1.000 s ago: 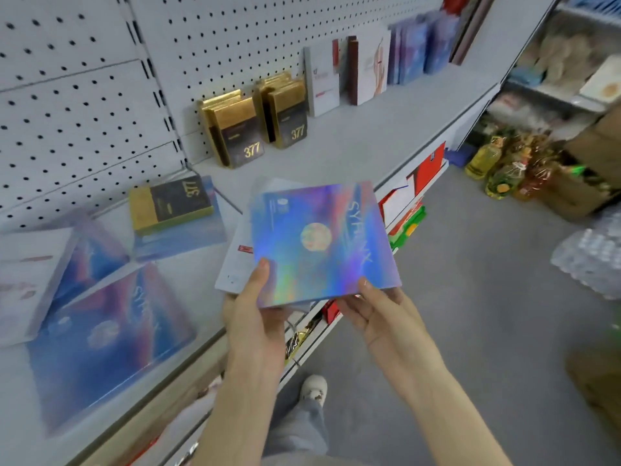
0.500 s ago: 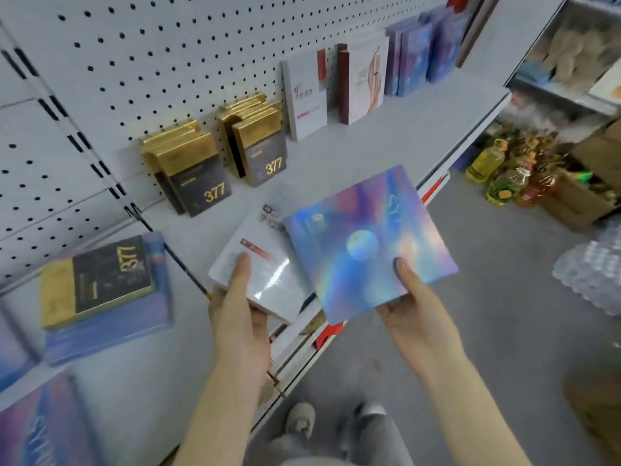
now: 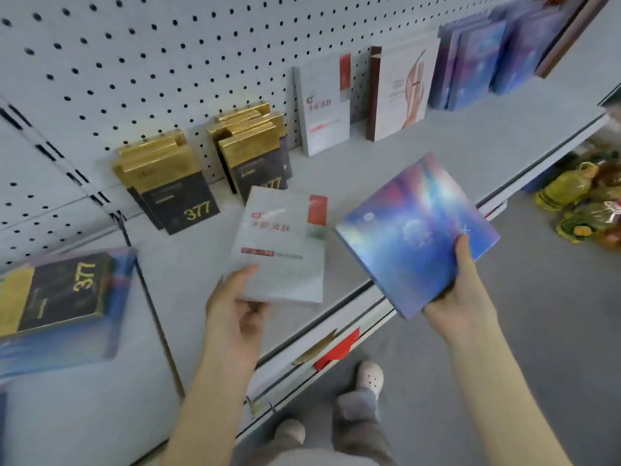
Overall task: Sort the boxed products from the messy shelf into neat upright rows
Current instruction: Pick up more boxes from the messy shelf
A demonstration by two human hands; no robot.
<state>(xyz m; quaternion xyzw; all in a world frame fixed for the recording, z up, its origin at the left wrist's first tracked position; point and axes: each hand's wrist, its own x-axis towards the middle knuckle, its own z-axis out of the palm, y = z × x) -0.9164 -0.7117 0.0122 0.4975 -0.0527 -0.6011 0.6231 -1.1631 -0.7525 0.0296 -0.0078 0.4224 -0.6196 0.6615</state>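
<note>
Your left hand (image 3: 235, 307) grips a white box (image 3: 285, 247) over the shelf (image 3: 437, 153), thumb on top. Your right hand (image 3: 460, 290) clasps a holographic blue box (image 3: 413, 230) past the shelf's front edge. Gold 377 boxes (image 3: 168, 183) and a blue row (image 3: 477, 62) stand upright. Left to sort, I judge: both held boxes and the flat 377 box (image 3: 57, 294).

Just bare forearms (image 3: 215, 398) up top, grey-brown trousers (image 3: 361, 432) down below, plus pale clog-type shoes (image 3: 369, 378) with little holes punched across the toe.
</note>
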